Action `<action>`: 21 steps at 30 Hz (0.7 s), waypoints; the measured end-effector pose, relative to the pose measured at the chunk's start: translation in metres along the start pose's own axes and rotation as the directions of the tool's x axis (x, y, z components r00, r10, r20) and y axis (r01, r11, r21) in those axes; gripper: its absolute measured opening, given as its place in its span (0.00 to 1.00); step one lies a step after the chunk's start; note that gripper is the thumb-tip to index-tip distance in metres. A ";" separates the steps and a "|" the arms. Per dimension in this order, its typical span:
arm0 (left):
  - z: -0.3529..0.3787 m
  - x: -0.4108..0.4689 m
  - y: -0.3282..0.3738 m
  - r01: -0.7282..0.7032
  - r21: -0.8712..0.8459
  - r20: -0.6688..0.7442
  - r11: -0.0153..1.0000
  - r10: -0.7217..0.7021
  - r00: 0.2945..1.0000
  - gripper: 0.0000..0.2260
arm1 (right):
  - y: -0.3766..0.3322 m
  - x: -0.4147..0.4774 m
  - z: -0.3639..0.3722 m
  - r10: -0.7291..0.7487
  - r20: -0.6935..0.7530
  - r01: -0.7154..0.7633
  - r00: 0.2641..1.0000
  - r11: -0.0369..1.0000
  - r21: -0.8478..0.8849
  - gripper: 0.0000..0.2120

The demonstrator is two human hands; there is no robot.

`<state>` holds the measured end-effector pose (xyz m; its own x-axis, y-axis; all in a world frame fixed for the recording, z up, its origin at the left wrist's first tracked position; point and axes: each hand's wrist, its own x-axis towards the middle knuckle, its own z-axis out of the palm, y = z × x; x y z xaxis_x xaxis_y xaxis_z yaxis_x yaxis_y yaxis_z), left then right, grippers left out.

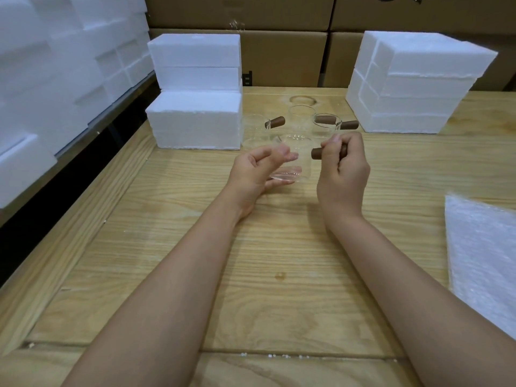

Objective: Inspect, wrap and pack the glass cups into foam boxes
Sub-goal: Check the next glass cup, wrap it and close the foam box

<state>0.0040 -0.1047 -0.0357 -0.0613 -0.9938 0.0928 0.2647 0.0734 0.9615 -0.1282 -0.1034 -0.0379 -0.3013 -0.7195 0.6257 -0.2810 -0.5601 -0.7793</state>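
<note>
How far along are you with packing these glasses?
Early, it seems. Nothing looks wrapped yet: the foam sheet lies flat, and the foam boxes stand closed. In hand: one glass cup, right hand gripping its brown handle, left hand cradling its base, apparently for inspection. Left: the cups behind it, unwrapped.

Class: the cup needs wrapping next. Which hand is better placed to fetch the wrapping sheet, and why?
Probably the right hand: the wrapping sheet lies on its side, beside that forearm. It must first release the wooden handle; the left hand, farther off, cradles the glass cup.
</note>
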 end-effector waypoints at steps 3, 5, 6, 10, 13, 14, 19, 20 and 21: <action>0.001 -0.001 -0.002 -0.016 -0.033 0.026 0.999 0.017 1.000 0.19 | -0.001 0.002 0.001 0.110 -0.063 -0.108 0.992 0.993 0.045 0.10; 0.000 -0.001 -0.003 -0.048 -0.036 0.056 0.998 0.050 0.997 0.21 | -0.001 0.005 0.002 0.222 -0.102 -0.213 0.970 0.973 0.090 0.13; 0.000 -0.001 -0.004 -0.070 -0.030 0.075 0.997 0.072 0.995 0.22 | 0.000 0.007 0.002 0.286 -0.120 -0.272 0.951 0.955 0.120 0.14; 0.000 -0.001 -0.007 -0.117 0.025 0.098 0.993 0.114 0.989 0.26 | 0.003 0.012 0.003 0.511 -0.100 -0.474 0.854 0.842 0.257 0.14; 0.000 -0.001 -0.006 -0.094 0.010 0.067 0.996 0.093 0.993 0.25 | 0.002 0.012 0.003 0.457 -0.089 -0.432 0.885 0.878 0.207 0.14; 0.000 -0.001 -0.006 -0.081 -0.005 0.059 0.997 0.081 0.995 0.24 | 0.001 0.011 0.002 0.383 -0.090 -0.368 0.919 0.918 0.150 0.14; 0.001 0.002 -0.005 0.031 0.013 0.044 0.999 -0.032 0.999 0.15 | -0.008 0.005 -0.003 0.052 -0.025 -0.053 0.998 0.998 -0.018 0.08; 0.001 0.002 -0.004 0.055 0.029 0.048 0.998 -0.056 0.997 0.13 | -0.009 0.004 -0.004 0.015 -0.003 -0.015 1.000 0.999 -0.032 0.06; 0.001 0.002 -0.003 0.079 0.034 0.058 0.996 -0.081 0.995 0.12 | -0.010 0.002 -0.004 -0.022 0.015 0.023 1.000 0.999 -0.040 0.06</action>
<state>0.0021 -0.1072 -0.0376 -0.1385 -0.9899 0.0296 0.2266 -0.0026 0.9740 -0.1292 -0.0976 -0.0283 -0.2813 -0.7130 0.6423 -0.3236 -0.5596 -0.7629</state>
